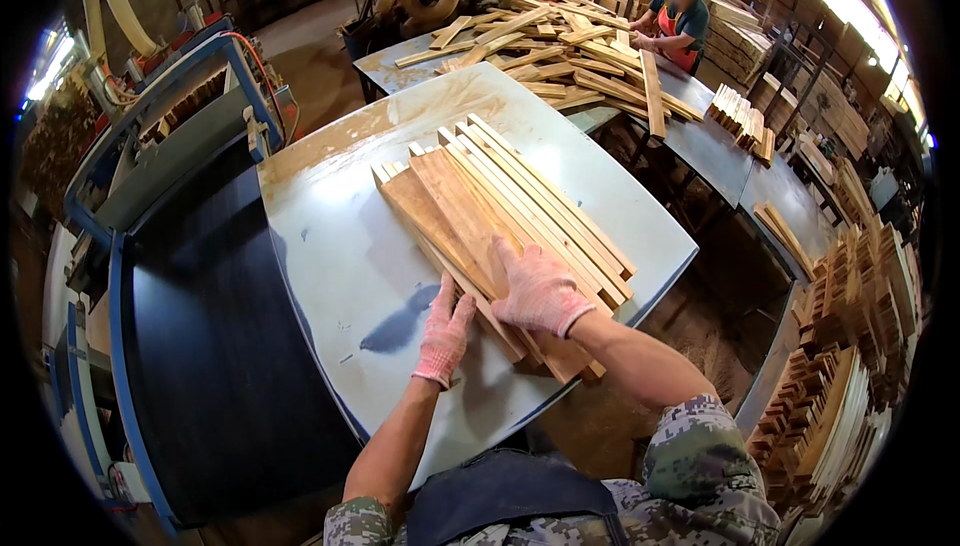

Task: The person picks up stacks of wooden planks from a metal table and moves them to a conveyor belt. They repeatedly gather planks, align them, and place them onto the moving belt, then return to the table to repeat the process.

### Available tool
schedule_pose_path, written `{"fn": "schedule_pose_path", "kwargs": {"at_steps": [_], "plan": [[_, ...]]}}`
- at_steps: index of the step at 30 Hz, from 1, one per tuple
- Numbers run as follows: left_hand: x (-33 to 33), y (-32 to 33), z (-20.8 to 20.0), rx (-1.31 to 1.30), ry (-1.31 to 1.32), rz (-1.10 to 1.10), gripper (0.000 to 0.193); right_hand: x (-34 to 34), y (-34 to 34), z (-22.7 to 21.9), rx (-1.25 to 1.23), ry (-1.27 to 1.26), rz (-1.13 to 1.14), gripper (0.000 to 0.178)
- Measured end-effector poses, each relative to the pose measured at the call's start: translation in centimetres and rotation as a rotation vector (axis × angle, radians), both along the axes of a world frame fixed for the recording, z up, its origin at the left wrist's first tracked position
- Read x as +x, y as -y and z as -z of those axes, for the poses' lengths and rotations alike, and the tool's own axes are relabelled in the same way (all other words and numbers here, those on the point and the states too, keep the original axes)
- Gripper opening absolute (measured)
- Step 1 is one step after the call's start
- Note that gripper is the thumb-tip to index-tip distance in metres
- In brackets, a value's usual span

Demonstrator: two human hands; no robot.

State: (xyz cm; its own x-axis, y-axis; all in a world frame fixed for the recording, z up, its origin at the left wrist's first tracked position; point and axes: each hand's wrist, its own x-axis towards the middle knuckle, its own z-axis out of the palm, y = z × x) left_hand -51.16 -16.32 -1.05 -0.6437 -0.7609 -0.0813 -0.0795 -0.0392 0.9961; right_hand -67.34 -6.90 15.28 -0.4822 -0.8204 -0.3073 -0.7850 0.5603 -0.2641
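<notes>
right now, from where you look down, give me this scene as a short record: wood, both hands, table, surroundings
wood stack: brown boards at left, pale strips at right, ends uneven
left hand: pink-gloved, fingers at the stack's left side
right hand: pink-gloved, fingers spread on top
table: pale, bluish-grey patch near left hand
left of table: black surface, blue frame
beyond table: co-worker beside jumbled board pile

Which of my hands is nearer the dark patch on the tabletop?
Left. Your left hand is just right of the dark patch, beside the boards; your right hand is farther right, on top of them.
</notes>
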Motion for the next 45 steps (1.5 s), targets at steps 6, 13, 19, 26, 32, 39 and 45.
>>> {"fn": "schedule_pose_path", "kwargs": {"at_steps": [6,13,19,26,32,39,45], "plan": [[2.7,0.4,-3.8,0.139,-0.242,-0.249,0.068,-1.0,-3.3,0.3,-0.521,0.659,0.129,0.114],[6.1,-2.2,-9.8,0.776,-0.676,0.430,0.092,9.6,-10.3,1.8,-0.803,2.120,0.198,0.092],[8.0,-6.9,-10.4,1.244,-0.880,0.793,0.112,19.7,-13.4,4.0,-0.853,2.805,0.134,0.097],[9.2,-11.4,-10.1,1.065,-0.521,0.648,0.075,20.2,-23.4,5.7,-0.958,1.815,0.528,0.076],[6.0,-20.5,-11.5,0.792,-0.354,0.526,0.049,22.0,-32.3,1.9,-0.782,0.698,0.395,0.113],[1.0,-30.4,-9.5,0.866,-0.136,0.700,0.054,21.6,-41.0,1.8,-0.886,0.938,0.651,0.104],[-4.7,-40.7,-4.7,0.921,0.100,0.652,0.057,17.5,-50.4,5.1,-0.851,0.961,0.794,0.092]]}}
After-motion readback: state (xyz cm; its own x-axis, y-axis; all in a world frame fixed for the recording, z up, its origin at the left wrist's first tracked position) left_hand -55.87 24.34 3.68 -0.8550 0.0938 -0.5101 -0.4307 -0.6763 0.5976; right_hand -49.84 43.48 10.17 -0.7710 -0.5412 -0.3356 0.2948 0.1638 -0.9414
